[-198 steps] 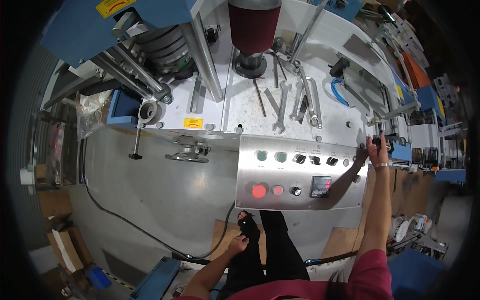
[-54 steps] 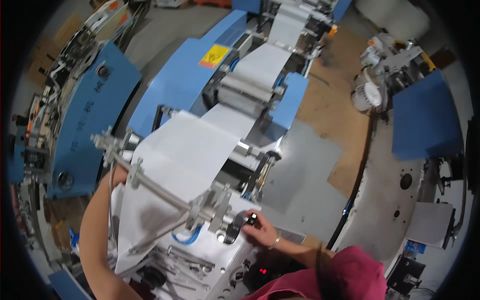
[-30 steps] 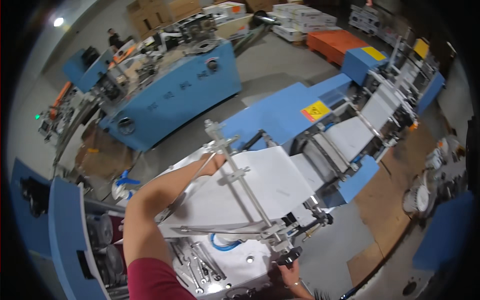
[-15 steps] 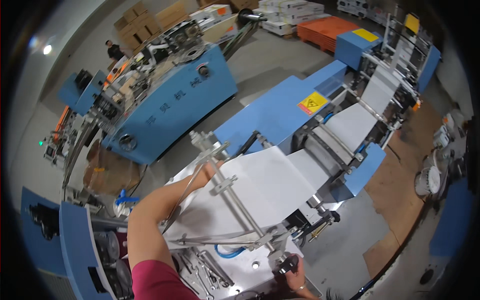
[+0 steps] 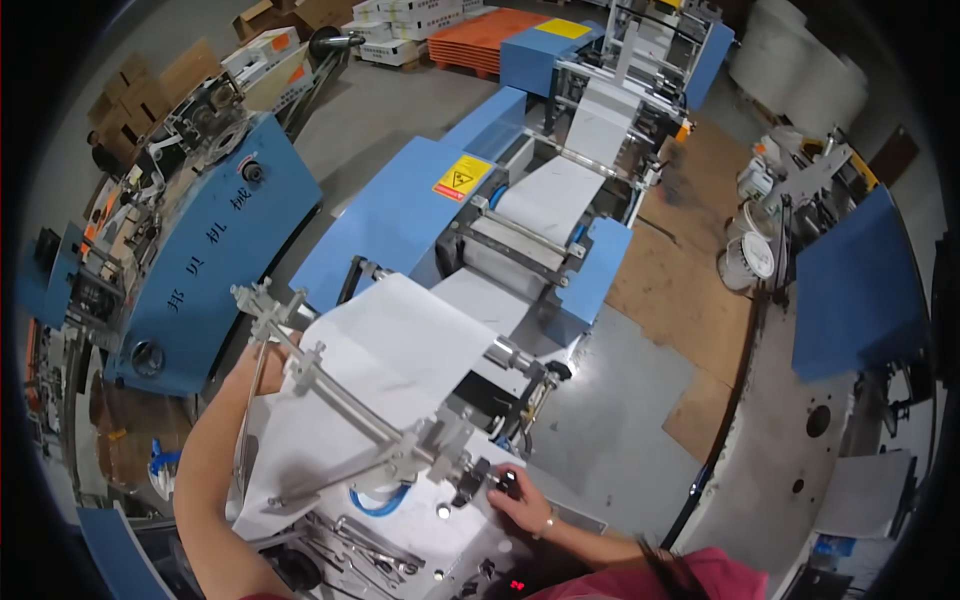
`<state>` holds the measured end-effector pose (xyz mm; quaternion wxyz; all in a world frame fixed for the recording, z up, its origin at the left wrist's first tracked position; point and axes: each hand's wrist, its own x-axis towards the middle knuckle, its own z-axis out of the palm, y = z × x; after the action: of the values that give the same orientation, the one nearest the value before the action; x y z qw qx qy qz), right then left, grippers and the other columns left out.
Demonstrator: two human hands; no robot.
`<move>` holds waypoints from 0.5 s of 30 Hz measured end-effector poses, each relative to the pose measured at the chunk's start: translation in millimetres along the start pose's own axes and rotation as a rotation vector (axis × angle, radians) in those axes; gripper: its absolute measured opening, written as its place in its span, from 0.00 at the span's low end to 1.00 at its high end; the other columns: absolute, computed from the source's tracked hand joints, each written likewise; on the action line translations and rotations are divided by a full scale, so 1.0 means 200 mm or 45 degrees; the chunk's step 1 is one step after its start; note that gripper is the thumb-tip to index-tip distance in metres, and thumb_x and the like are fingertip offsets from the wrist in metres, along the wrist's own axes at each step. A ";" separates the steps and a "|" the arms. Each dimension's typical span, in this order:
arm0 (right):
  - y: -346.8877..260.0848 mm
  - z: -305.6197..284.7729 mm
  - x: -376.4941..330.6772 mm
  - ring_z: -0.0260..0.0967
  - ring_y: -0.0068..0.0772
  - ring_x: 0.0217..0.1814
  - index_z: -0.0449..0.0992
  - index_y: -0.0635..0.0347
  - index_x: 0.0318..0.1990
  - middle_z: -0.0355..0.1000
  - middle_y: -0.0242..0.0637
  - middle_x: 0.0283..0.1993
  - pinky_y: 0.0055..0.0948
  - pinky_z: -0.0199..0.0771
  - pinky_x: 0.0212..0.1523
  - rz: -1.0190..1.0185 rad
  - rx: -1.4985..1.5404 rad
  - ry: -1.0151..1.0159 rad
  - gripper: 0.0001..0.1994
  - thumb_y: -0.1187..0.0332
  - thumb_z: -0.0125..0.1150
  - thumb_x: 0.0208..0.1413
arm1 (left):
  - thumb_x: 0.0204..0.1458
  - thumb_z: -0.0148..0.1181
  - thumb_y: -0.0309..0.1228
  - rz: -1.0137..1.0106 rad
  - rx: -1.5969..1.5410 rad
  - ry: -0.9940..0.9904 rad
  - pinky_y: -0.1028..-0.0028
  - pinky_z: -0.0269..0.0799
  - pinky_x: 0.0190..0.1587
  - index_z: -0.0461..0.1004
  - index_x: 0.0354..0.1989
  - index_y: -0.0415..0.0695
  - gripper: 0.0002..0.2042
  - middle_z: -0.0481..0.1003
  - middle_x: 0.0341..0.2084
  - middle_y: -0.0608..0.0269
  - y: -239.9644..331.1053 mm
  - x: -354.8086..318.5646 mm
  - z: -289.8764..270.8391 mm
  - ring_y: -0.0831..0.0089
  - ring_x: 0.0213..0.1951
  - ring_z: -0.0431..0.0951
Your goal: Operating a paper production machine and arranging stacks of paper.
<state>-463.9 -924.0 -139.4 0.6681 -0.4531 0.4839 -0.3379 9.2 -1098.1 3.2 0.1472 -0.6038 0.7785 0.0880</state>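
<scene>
A wide white paper web (image 5: 400, 335) runs down the blue machine and over a metal forming section. Across the paper lies a steel rod (image 5: 350, 402) with clamp blocks and thin side arms. My right hand (image 5: 522, 505) is closed on a black knob (image 5: 508, 484) at the rod's near right end, beside a second black star-shaped knob (image 5: 470, 482). My left hand (image 5: 268, 362) reaches to the far left end of the rod, at the paper's edge. The bracket and paper partly hide its fingers. Below the paper a blue hose (image 5: 380, 503) curves over the metal plate.
Several wrenches (image 5: 365, 560) lie on the plate near me. Another blue machine (image 5: 220, 255) stands at the left. At the right are a white bucket (image 5: 747, 262), brown board (image 5: 690, 200) on the floor and a machine panel (image 5: 860, 285). Orange pallets (image 5: 490, 40) are stacked at the back.
The view has swung right, so the machine sits further left and more of the right side shows. My right hand stays at the knob end; my left stays at the far rod end.
</scene>
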 end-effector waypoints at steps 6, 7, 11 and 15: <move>-0.10 0.00 0.00 0.63 0.15 0.29 0.60 0.54 0.56 0.66 0.26 0.30 0.18 0.65 0.28 0.026 -0.201 -0.036 0.26 0.68 0.63 0.50 | 0.44 0.57 0.38 -0.631 0.276 -0.123 0.57 0.71 0.36 0.69 0.34 0.42 0.14 0.75 0.28 0.50 0.11 -0.59 -0.29 0.52 0.35 0.75; 0.08 -0.02 0.03 0.59 0.22 0.35 0.60 0.54 0.55 0.65 0.33 0.38 0.23 0.65 0.34 0.037 0.032 0.024 0.31 0.58 0.67 0.45 | 0.45 0.56 0.38 -0.719 0.308 -0.033 0.56 0.71 0.36 0.68 0.33 0.42 0.13 0.74 0.29 0.50 0.17 -0.65 -0.36 0.52 0.36 0.75; 0.03 -0.06 -0.13 0.64 0.30 0.44 0.50 0.57 0.61 0.63 0.42 0.46 0.27 0.70 0.41 -0.054 0.027 0.088 0.40 0.58 0.69 0.44 | 0.50 0.54 0.36 -0.943 0.302 0.548 0.57 0.69 0.39 0.68 0.39 0.40 0.13 0.72 0.35 0.47 0.51 -0.96 -0.50 0.47 0.37 0.73; 0.08 -0.18 -0.43 0.69 0.29 0.39 0.54 0.56 0.60 0.69 0.39 0.43 0.27 0.70 0.40 0.173 -0.122 -0.014 0.34 0.60 0.63 0.47 | 0.46 0.57 0.26 -0.595 -0.255 1.297 0.67 0.69 0.32 0.72 0.33 0.40 0.07 0.72 0.26 0.54 1.51 -1.25 -0.43 0.59 0.29 0.73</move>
<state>-523.5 -851.4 -129.8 0.6695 -0.4526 0.5255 -0.2659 -235.6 -820.8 156.4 -0.2892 -0.7373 0.5847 -0.1756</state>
